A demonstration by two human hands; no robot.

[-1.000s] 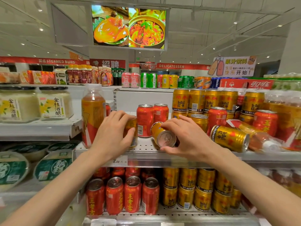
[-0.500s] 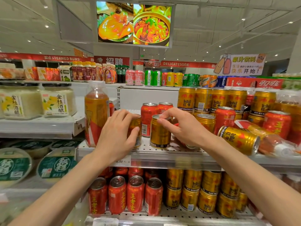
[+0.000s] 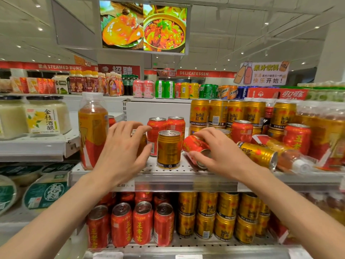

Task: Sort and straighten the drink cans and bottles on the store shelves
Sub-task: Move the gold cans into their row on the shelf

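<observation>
An upright gold can (image 3: 169, 148) stands free near the front of the middle shelf (image 3: 168, 174). Just to its right a red can (image 3: 194, 145) lies tilted on its side, and my right hand (image 3: 222, 152) grips it from above. My left hand (image 3: 121, 154) hovers left of the gold can with fingers spread, holding nothing. Another gold can (image 3: 142, 142) stands mostly hidden behind its fingers. Two upright red cans (image 3: 157, 126) stand behind. Further right, a gold can (image 3: 258, 154) and a bottle (image 3: 288, 157) lie on their sides.
A tall orange-and-red bottle (image 3: 93, 131) stands at the shelf's left end. Stacked gold cans (image 3: 218, 113) and red cans (image 3: 241, 130) fill the back right. The lower shelf holds rows of red cans (image 3: 128, 225) and gold cans (image 3: 214, 215). Jars (image 3: 46, 116) sit left.
My right hand stood the fallen gold can upright, let it go and took hold of the tilted red can to its right. My left hand opened off the gold can behind it.
</observation>
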